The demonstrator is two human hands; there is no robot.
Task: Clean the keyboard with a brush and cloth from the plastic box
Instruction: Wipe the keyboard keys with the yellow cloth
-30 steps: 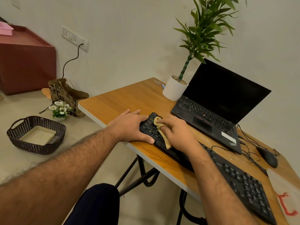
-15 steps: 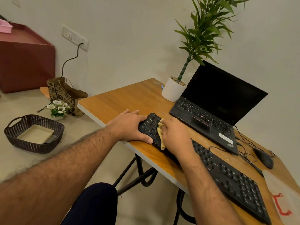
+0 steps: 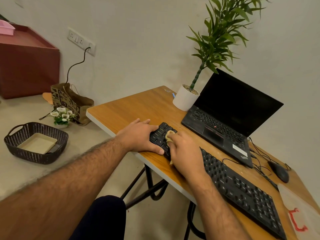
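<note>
One black keyboard (image 3: pixel 242 193) lies slantwise along the near edge of the wooden bench (image 3: pixel 131 108), its left end under both hands. One yellowish cloth (image 3: pixel 169 135) sits on the keys at that left end, pressed down by the right hand (image 3: pixel 186 151), whose fingers curl over it so only a small fold shows ahead of the knuckles and a scrap peeks out at the wrist side; the grip seems to be a pinch, though the hand hides most of it. The left hand (image 3: pixel 140 135) lies flat at the keyboard's left end, fingers relaxed and straight, thumb along the near edge, holding nothing. Behind the keyboard stands one open laptop (image 3: pixel 230 111) with a dark screen, and just beside its left corner one white pot (image 3: pixel 184 99) with a green plant. One black mouse (image 3: pixel 279 171) sits right of the laptop, with cables between them. At the bench's far right corner lies a translucent plastic piece (image 3: pixel 301 210) with a red mark, partly cut off. On the floor to the left are one dark basket (image 3: pixel 36 142), one small bunch of white flowers (image 3: pixel 61 115) and one paper bag (image 3: pixel 71 103).
</note>
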